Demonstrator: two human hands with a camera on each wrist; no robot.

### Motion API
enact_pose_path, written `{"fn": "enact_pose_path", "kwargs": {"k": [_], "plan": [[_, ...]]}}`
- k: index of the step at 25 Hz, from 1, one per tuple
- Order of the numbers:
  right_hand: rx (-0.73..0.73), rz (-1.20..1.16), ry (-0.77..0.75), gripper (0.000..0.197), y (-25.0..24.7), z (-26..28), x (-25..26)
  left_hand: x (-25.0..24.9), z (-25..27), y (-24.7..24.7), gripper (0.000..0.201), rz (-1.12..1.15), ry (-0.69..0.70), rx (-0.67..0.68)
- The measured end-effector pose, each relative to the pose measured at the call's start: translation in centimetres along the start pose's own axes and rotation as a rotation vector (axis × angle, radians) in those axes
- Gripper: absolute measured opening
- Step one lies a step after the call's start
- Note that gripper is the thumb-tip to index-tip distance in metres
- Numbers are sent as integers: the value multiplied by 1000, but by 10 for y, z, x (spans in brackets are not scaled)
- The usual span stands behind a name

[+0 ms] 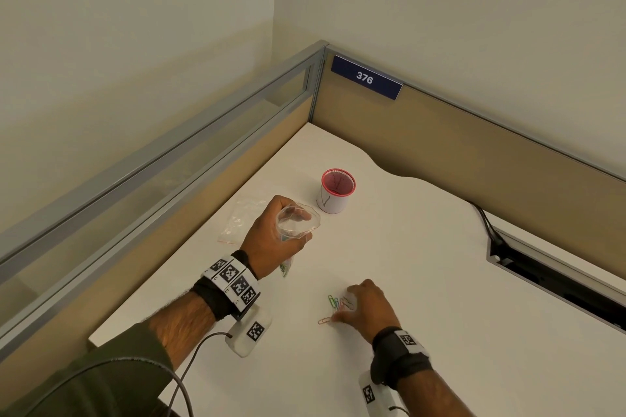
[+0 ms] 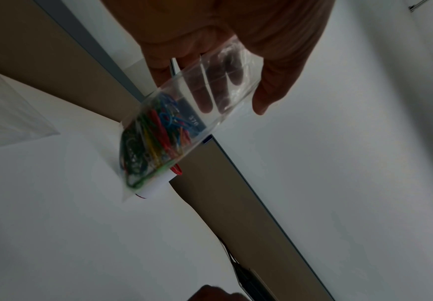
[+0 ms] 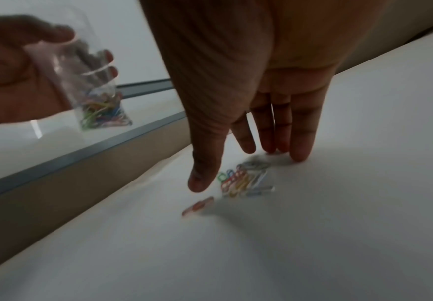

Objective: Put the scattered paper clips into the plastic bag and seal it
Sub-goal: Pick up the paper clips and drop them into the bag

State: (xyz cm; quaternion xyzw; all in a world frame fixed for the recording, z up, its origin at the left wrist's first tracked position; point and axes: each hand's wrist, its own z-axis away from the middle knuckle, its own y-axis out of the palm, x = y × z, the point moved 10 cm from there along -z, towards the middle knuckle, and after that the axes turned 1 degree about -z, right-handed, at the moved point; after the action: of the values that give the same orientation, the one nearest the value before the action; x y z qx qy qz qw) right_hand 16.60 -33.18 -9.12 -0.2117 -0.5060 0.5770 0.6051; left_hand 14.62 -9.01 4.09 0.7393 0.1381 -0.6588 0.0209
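My left hand (image 1: 277, 234) grips a small clear plastic bag (image 1: 298, 222) above the white desk, its mouth held wide. Several coloured paper clips (image 2: 156, 140) lie in the bottom of that bag (image 3: 97, 97). A small heap of loose paper clips (image 1: 338, 303) rests on the desk in front of me, with one orange clip (image 1: 324, 320) lying apart on its near left. My right hand (image 1: 367, 306) hovers low over the heap with straight, spread fingers (image 3: 297, 142) whose tips touch the desk just beyond the clips (image 3: 243, 181). It holds nothing.
A second flat clear bag (image 1: 238, 222) lies on the desk left of my left hand. A white cup with a red rim (image 1: 335, 191) stands behind. Partition walls (image 1: 474, 152) close the desk's back and left. A cable slot (image 1: 555, 274) opens at the right.
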Motion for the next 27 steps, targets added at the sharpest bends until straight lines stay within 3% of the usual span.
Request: {"fn": "enact_pose_path", "kwargs": {"k": [7,11,17,21,27], "plan": [[-4,93,-71,44,32,6,33,-2,-1,4,41,3,9,8],[-55,131,-114,17,29,7,42,-4,0,1,40,13,11,7],[-81,251,-171,17,24,-1,51,-4,0,3,42,-17,2,6],[-57,192,-114,18,15,-15,45,-4,-1,0,42,-29,-10,0],[-52,-117,68,11,-5,-29,10,-4,-2,-1,43,-32,-5,-7]]}}
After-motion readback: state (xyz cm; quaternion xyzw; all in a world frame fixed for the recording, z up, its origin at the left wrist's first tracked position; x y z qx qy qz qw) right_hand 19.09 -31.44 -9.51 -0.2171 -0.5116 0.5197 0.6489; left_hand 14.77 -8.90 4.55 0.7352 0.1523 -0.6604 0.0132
